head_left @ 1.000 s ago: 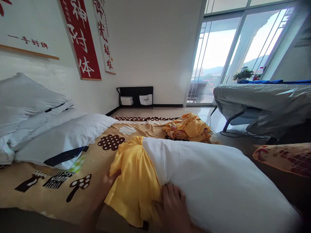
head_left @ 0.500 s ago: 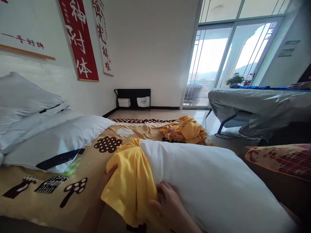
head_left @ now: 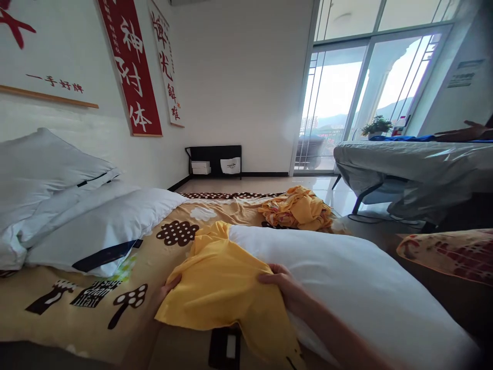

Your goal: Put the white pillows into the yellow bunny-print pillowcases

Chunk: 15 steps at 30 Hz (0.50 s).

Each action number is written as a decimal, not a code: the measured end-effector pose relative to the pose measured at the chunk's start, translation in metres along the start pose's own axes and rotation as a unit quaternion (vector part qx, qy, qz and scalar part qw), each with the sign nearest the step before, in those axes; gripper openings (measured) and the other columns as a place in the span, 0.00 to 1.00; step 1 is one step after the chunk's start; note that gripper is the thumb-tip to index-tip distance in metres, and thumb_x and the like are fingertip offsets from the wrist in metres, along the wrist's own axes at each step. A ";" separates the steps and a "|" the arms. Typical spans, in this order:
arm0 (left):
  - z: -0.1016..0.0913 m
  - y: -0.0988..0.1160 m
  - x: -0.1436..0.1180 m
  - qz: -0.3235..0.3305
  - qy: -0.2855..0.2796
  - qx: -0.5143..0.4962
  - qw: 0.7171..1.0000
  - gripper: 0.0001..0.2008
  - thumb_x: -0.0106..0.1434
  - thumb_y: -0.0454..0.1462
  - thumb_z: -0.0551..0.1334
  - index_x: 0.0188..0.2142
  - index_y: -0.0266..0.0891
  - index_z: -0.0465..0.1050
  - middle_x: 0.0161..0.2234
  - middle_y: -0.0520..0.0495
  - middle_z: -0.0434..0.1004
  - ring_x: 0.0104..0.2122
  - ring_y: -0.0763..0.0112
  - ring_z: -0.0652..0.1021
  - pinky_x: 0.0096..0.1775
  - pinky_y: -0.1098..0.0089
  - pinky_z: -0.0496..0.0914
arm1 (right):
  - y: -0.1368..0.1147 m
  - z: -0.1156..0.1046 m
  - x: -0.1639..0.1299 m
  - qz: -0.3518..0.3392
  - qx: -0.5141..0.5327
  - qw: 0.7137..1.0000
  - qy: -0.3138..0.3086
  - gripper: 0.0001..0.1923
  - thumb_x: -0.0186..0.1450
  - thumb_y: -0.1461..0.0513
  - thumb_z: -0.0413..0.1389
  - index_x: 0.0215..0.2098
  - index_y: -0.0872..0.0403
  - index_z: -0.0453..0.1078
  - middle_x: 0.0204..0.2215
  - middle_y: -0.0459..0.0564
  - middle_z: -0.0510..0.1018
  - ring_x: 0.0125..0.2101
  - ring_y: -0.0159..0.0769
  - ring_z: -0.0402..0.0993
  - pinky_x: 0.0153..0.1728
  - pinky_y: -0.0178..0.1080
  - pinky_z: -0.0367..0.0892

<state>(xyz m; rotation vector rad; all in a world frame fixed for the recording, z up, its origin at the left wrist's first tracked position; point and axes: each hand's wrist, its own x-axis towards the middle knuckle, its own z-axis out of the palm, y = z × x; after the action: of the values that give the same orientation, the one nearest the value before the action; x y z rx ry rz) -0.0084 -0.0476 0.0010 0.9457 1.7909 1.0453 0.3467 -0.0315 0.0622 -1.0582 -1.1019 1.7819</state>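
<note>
A yellow pillowcase [head_left: 219,282] covers the left end of a white pillow [head_left: 331,272] that lies across the bed. At the pillowcase's left side, my left hand [head_left: 169,288] is closed on the cloth, with some fingers hidden behind it. My right hand [head_left: 283,282] pinches the pillowcase's right edge between thumb and fingers, over the top of the pillow. Between the two hands the cloth is spread, and its lower corner hangs toward me. Most of the white pillow, to the right, is bare.
White pillows [head_left: 88,226] are stacked at left on the patterned bedsheet [head_left: 154,267]. Crumpled yellow cloth [head_left: 302,208] lies at the bed's far edge. A plastic-covered table [head_left: 408,159] stands at right, with another person's hand [head_left: 462,132] above it. A patterned cloth [head_left: 450,254] is at the right.
My right hand has moved up from beside the pillow and taken hold of the pillowcase edge, pulling it rightward. My left hand keeps its hold. The other person's hand has come further into view.
</note>
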 end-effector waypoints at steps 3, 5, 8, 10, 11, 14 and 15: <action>0.002 0.002 -0.007 -0.081 -0.151 -0.165 0.971 0.22 0.56 0.54 0.60 0.34 0.36 0.75 0.34 0.38 0.82 0.41 0.54 0.80 0.43 0.62 0.74 | 0.004 0.000 -0.009 0.042 -0.032 0.993 -0.106 0.18 0.46 0.56 0.65 0.34 0.56 0.72 0.29 0.47 0.79 0.28 0.33 0.75 0.30 0.33 0.67; 0.005 0.008 -0.011 -0.095 -0.208 -0.218 0.949 0.22 0.57 0.54 0.60 0.35 0.36 0.75 0.34 0.38 0.81 0.41 0.54 0.80 0.44 0.61 0.74 | 0.001 -0.002 -0.013 0.046 -0.078 0.977 -0.193 0.17 0.50 0.58 0.65 0.36 0.56 0.74 0.33 0.47 0.80 0.33 0.34 0.76 0.33 0.32 0.68; 0.006 0.013 -0.014 -0.076 -0.190 -0.227 0.952 0.23 0.55 0.53 0.61 0.37 0.36 0.75 0.36 0.38 0.81 0.42 0.54 0.80 0.43 0.60 0.74 | -0.009 -0.009 -0.012 0.024 -0.074 0.978 -0.194 0.15 0.50 0.60 0.65 0.37 0.55 0.74 0.35 0.47 0.80 0.37 0.34 0.76 0.37 0.32 0.67; 0.005 0.009 -0.016 -0.050 -0.135 -0.198 0.969 0.23 0.52 0.53 0.64 0.37 0.36 0.74 0.36 0.39 0.81 0.41 0.55 0.80 0.42 0.62 0.74 | -0.010 -0.014 -0.009 0.002 -0.024 0.992 -0.124 0.15 0.50 0.58 0.65 0.34 0.56 0.74 0.32 0.47 0.80 0.34 0.33 0.76 0.34 0.32 0.67; 0.003 0.005 -0.018 -0.036 -0.108 -0.166 0.980 0.24 0.50 0.54 0.65 0.36 0.36 0.74 0.35 0.39 0.81 0.41 0.54 0.79 0.42 0.62 0.74 | -0.008 -0.016 -0.007 -0.005 -0.003 0.995 -0.097 0.14 0.50 0.57 0.64 0.33 0.56 0.74 0.30 0.48 0.80 0.32 0.33 0.75 0.33 0.32 0.67; -0.004 -0.009 -0.029 0.004 -0.082 -0.043 0.996 0.28 0.46 0.57 0.65 0.36 0.37 0.74 0.36 0.41 0.81 0.42 0.54 0.78 0.41 0.64 0.73 | 0.010 -0.022 -0.009 0.005 -0.031 0.992 -0.118 0.14 0.50 0.57 0.63 0.32 0.56 0.73 0.30 0.48 0.79 0.31 0.33 0.75 0.33 0.33 0.66; -0.006 -0.013 -0.033 0.025 -0.082 -0.002 0.996 0.30 0.46 0.59 0.64 0.37 0.37 0.74 0.37 0.42 0.81 0.43 0.54 0.78 0.42 0.64 0.72 | 0.015 -0.023 -0.012 0.008 -0.071 0.987 -0.141 0.13 0.51 0.57 0.62 0.33 0.55 0.72 0.31 0.47 0.79 0.32 0.34 0.74 0.33 0.33 0.66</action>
<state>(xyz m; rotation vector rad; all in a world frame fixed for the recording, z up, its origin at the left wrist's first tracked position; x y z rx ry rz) -0.0046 -0.0836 0.0004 1.0479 1.6356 0.9729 0.3692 -0.0410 0.0447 -0.9166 -1.4124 1.9297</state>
